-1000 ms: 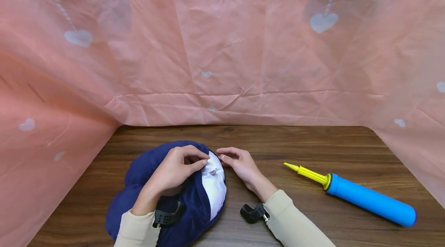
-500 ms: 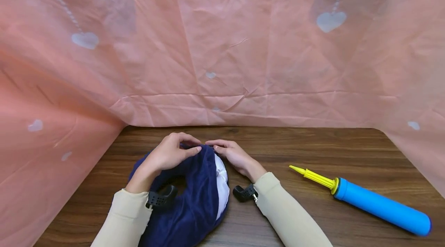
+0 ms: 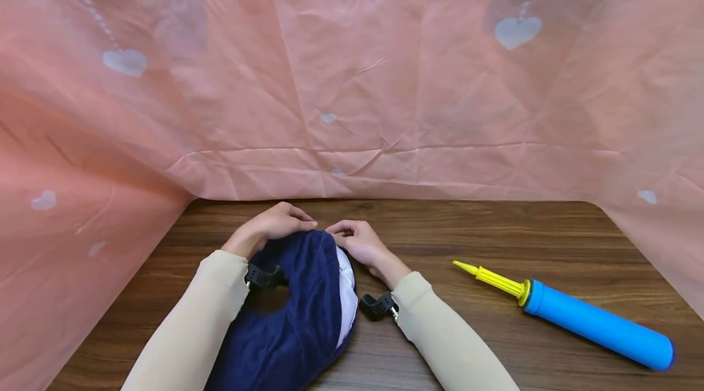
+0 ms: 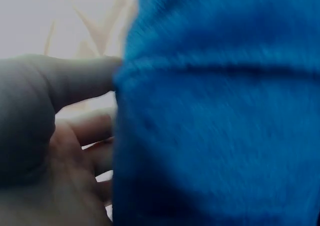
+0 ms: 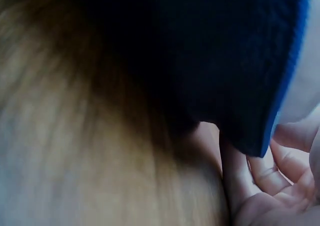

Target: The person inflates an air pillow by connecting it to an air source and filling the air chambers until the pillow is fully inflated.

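Observation:
A navy blue plush neck pillow cover (image 3: 308,293) lies on the table, with a white inner bladder (image 3: 346,293) showing through its opening along the right side. My left hand (image 3: 277,222) pinches the cover's far edge. In the left wrist view its thumb (image 4: 82,79) lies on the near face of the blue cloth and the fingers reach behind it. Close beside, my right hand (image 3: 360,243) grips the cover at the far end of the opening. The right wrist view has its fingers (image 5: 237,178) around the cloth edge, the fingertips partly hidden.
To the right lies a blue hand pump (image 3: 599,324) with a yellow nozzle (image 3: 497,281) pointing left. Pink cloth with white hearts (image 3: 357,73) hangs behind and along both sides of the wooden table (image 3: 418,238).
Both hands have moved to the pillow's far edge, the left one also leftward. Blue cloth has been drawn over more of the white bladder, and its valve is no longer visible.

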A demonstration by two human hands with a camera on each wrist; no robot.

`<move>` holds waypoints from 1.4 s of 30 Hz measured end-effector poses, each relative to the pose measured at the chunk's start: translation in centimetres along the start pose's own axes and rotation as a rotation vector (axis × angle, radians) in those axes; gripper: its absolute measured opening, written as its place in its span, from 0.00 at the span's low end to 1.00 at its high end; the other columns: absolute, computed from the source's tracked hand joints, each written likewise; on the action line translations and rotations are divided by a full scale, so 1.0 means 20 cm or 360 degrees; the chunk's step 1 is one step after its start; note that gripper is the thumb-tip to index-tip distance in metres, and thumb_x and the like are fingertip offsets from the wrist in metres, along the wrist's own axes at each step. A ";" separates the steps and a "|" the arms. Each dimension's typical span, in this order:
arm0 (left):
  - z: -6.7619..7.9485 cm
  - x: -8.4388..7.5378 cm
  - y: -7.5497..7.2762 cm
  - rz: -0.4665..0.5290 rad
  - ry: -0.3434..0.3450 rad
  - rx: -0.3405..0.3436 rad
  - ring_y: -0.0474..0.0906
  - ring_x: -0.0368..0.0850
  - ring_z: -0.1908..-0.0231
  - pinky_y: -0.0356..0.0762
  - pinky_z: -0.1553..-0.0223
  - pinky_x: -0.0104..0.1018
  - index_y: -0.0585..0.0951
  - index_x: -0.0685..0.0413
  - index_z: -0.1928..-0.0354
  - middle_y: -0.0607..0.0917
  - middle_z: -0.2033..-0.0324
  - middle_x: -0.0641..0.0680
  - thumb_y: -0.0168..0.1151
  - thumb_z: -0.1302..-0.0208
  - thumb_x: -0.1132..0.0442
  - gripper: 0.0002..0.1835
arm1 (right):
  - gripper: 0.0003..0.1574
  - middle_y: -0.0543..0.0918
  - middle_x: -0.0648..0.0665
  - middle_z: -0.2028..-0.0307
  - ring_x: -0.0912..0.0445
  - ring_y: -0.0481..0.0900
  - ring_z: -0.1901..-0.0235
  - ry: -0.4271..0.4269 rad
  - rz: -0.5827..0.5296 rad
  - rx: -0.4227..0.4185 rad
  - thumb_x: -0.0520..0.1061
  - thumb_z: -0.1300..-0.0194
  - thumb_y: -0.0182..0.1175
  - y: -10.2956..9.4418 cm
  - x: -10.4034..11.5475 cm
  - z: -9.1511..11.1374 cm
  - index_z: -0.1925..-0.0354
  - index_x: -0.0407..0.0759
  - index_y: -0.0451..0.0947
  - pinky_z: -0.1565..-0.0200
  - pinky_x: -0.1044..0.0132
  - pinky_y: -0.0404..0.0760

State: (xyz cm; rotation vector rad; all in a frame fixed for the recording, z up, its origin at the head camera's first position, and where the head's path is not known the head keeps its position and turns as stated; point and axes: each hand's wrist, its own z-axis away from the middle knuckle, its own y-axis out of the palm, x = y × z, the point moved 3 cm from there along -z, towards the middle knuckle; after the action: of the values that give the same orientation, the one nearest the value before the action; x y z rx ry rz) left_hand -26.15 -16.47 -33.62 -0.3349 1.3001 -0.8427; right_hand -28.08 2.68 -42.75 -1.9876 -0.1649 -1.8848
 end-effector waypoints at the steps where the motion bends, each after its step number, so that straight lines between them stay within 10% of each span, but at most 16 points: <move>1: -0.01 0.00 0.00 -0.0030 -0.0001 0.0018 0.80 0.50 0.42 0.75 0.41 0.41 0.85 0.64 0.36 0.87 0.37 0.61 0.62 0.22 0.52 0.24 | 0.13 0.93 0.46 0.56 0.62 0.83 0.58 -0.0005 0.0013 -0.0016 0.41 0.29 0.68 0.00 0.00 0.00 0.49 0.39 0.91 0.53 0.69 0.79; 15: -0.09 0.02 0.02 -0.0094 -0.0063 0.0169 0.80 0.42 0.54 0.77 0.51 0.33 0.92 0.59 0.48 0.91 0.52 0.51 0.67 0.29 0.57 0.16 | 0.09 0.90 0.45 0.60 0.62 0.80 0.64 -0.0067 0.0222 -0.0090 0.42 0.28 0.67 0.02 0.00 0.01 0.55 0.38 0.89 0.56 0.69 0.78; 42: -0.09 0.00 0.09 -0.0141 0.0081 -0.0033 0.81 0.39 0.56 0.76 0.52 0.30 0.94 0.60 0.57 0.94 0.57 0.53 0.70 0.34 0.63 0.10 | 0.06 0.89 0.48 0.61 0.59 0.81 0.61 -0.0103 0.0516 -0.0138 0.44 0.23 0.65 -0.09 0.00 0.15 0.57 0.44 0.87 0.54 0.64 0.79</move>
State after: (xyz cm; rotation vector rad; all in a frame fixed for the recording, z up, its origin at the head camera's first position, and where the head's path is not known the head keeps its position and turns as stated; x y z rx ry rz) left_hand -27.10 -14.81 -35.21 -0.3921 1.3500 -0.9181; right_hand -25.95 5.45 -42.39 -1.9922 0.2134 -1.6468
